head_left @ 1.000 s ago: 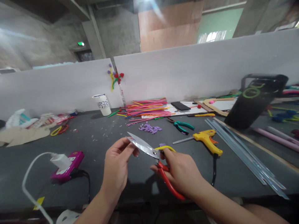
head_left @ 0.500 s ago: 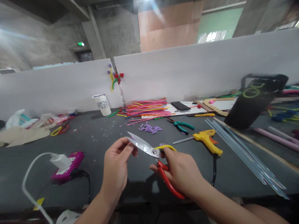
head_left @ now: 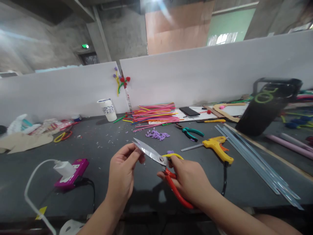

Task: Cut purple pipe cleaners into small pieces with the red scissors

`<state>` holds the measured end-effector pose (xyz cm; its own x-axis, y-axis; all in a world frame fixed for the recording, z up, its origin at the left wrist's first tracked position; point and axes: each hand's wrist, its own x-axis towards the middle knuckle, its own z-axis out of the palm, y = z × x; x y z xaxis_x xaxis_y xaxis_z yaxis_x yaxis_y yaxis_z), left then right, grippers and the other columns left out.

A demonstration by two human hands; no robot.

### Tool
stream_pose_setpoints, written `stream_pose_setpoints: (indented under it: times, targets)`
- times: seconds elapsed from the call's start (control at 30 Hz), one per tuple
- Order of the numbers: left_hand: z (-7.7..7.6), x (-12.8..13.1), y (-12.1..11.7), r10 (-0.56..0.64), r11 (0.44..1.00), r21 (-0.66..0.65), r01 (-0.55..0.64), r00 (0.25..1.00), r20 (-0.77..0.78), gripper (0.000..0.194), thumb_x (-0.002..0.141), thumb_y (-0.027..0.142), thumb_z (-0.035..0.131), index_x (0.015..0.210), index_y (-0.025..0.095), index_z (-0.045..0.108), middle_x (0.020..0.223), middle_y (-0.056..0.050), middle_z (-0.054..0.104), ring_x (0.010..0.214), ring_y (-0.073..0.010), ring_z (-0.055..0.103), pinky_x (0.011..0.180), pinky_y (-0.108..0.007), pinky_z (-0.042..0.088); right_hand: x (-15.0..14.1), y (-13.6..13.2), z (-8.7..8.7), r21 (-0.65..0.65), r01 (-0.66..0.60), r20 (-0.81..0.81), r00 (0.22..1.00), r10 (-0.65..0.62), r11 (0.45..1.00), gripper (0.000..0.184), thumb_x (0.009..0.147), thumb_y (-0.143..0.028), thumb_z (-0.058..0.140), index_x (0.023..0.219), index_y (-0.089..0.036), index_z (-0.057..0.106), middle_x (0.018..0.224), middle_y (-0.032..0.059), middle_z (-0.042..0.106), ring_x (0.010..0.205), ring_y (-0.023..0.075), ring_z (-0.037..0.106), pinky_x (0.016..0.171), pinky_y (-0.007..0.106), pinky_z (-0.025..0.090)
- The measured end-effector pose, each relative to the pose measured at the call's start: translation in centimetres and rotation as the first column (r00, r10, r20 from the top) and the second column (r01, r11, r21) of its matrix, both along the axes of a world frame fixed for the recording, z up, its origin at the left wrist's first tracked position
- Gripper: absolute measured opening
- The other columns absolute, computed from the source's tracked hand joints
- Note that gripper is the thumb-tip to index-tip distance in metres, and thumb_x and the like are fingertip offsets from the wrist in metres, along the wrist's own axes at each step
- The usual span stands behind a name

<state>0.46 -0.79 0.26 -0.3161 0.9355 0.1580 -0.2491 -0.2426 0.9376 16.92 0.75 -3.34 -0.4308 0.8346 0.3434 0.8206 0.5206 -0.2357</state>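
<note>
My right hand (head_left: pixel 189 178) is wrapped round the handles of a pair of scissors (head_left: pixel 149 152), one handle red and the other yellow. The blades point left and lie nearly together. At their tips, my left hand (head_left: pixel 123 173) pinches thumb against fingers; whatever sits in that pinch is hidden. Just beyond the scissors lies a small pile of short purple pieces (head_left: pixel 157 134), cut from fuzzy stems by their look. Another purple bit (head_left: pixel 170 152) shows behind the yellow handle.
Pink and other coloured stems (head_left: pixel 154 114) lie behind the pile. To the right are teal-handled pliers (head_left: pixel 193 132), a yellow glue gun (head_left: pixel 216 147), clear glue sticks (head_left: pixel 256 163) and a black bottle (head_left: pixel 266 107). Leftward stand a white cup (head_left: pixel 107 111) and a purple power strip (head_left: pixel 73 174).
The scissor blades have drawn closer together. A purple bit seen between the tips earlier no longer shows there. Both hands stay almost in place.
</note>
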Motion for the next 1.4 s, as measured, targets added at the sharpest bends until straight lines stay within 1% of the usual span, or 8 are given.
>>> stream_pose_setpoints:
  times: [0.33, 0.5, 0.63, 0.8, 0.97, 1.1, 1.3, 1.4]
  targets:
    - [0.1, -0.2, 0.2, 0.005, 1.000, 0.012, -0.006, 1.000, 0.010, 0.008, 0.065, 0.018, 0.065, 0.072, 0.014, 0.065, 0.063, 0.001, 0.061, 0.053, -0.0059, 0.050, 0.052, -0.016, 0.040, 0.2, 0.4, 0.1, 0.030, 0.008, -0.004, 1.000, -0.008, 1.000, 0.040, 0.078, -0.056, 0.039, 0.070, -0.018, 0.049, 0.059, 0.0027, 0.059, 0.051, 0.0172, 0.055, 0.046, 0.025, 0.023]
    - [0.0, -0.4, 0.2, -0.038, 0.998, -0.043, 0.037, 0.999, -0.017, 0.008, 0.066, 0.020, 0.064, 0.072, 0.015, 0.063, 0.060, 0.002, 0.060, 0.053, -0.0060, 0.051, 0.053, -0.016, 0.040, 0.2, 0.4, 0.8, -0.181, -0.039, -0.216, 0.976, -0.001, 0.983, 0.036, 0.075, -0.053, 0.045, 0.064, -0.019, 0.047, 0.053, -0.0008, 0.054, 0.047, 0.0119, 0.048, 0.045, 0.022, 0.026]
    - [-0.2, -0.2, 0.3, -0.233, 0.965, -0.141, 0.221, 0.970, -0.075, 0.007, 0.069, 0.022, 0.062, 0.069, 0.014, 0.061, 0.060, 0.002, 0.059, 0.051, -0.0056, 0.050, 0.052, -0.017, 0.038, -0.2, 0.7, 1.6, -0.353, -0.208, -0.513, 0.858, -0.003, 0.912, 0.028, 0.073, -0.041, 0.050, 0.058, -0.018, 0.043, 0.049, -0.0047, 0.043, 0.045, 0.0082, 0.040, 0.044, 0.019, 0.030]
    - [-0.8, 0.4, 0.2, -0.478, 0.850, -0.291, 0.439, 0.875, -0.077, 0.008, 0.069, 0.022, 0.061, 0.070, 0.013, 0.061, 0.059, 0.001, 0.057, 0.051, -0.0067, 0.049, 0.052, -0.018, 0.037, -0.6, 1.0, 2.5, -0.547, -0.397, -0.739, 0.642, -0.203, 0.737, 0.014, 0.070, -0.031, 0.049, 0.065, -0.018, 0.047, 0.040, -0.0093, 0.037, 0.032, 0.0059, 0.037, 0.033, 0.016, 0.028]
    - [-1.2, 0.7, 0.3, -0.578, 0.787, -0.347, 0.511, 0.807, -0.122, 0.010, 0.068, 0.022, 0.061, 0.067, 0.012, 0.062, 0.058, 0.000, 0.057, 0.049, -0.0075, 0.049, 0.051, -0.021, 0.037, -0.3, 1.3, 2.8, -0.574, -0.504, -0.767, 0.608, -0.206, 0.646, 0.010, 0.068, -0.027, 0.050, 0.065, -0.018, 0.048, 0.038, -0.0093, 0.041, 0.030, 0.0055, 0.039, 0.030, 0.014, 0.030]
    - [-1.3, 0.7, 0.4, -0.620, 0.758, -0.364, 0.542, 0.772, -0.140, 0.009, 0.067, 0.021, 0.061, 0.068, 0.012, 0.063, 0.056, 0.000, 0.056, 0.049, -0.0081, 0.048, 0.051, -0.021, 0.038, -0.1, 1.3, 2.5, -0.588, -0.477, -0.741, 0.642, -0.198, 0.653, 0.004, 0.066, -0.021, 0.049, 0.064, -0.018, 0.046, 0.042, -0.0095, 0.042, 0.030, 0.0044, 0.039, 0.029, 0.013, 0.029]
    - [-1.1, 1.1, 0.5, -0.505, 0.855, -0.329, 0.401, 0.789, -0.350, 0.009, 0.066, 0.020, 0.058, 0.068, 0.013, 0.063, 0.058, 0.000, 0.058, 0.052, -0.0102, 0.050, 0.054, -0.022, 0.039, -0.1, 1.2, 2.3, -0.543, -0.430, -0.738, 0.654, -0.166, 0.722, 0.006, 0.060, -0.013, 0.044, 0.058, -0.017, 0.042, 0.045, -0.0097, 0.038, 0.033, 0.0032, 0.040, 0.035, 0.014, 0.031]
    - [-1.3, 1.3, 0.5, -0.499, 0.860, -0.355, 0.367, 0.752, -0.430, 0.009, 0.066, 0.019, 0.056, 0.069, 0.014, 0.062, 0.056, 0.001, 0.056, 0.051, -0.0103, 0.049, 0.052, -0.022, 0.038, -0.2, 1.2, 2.3, -0.540, -0.392, -0.718, 0.677, -0.164, 0.745, 0.006, 0.060, -0.012, 0.044, 0.058, -0.017, 0.042, 0.043, -0.0097, 0.038, 0.033, 0.0035, 0.039, 0.036, 0.015, 0.030]
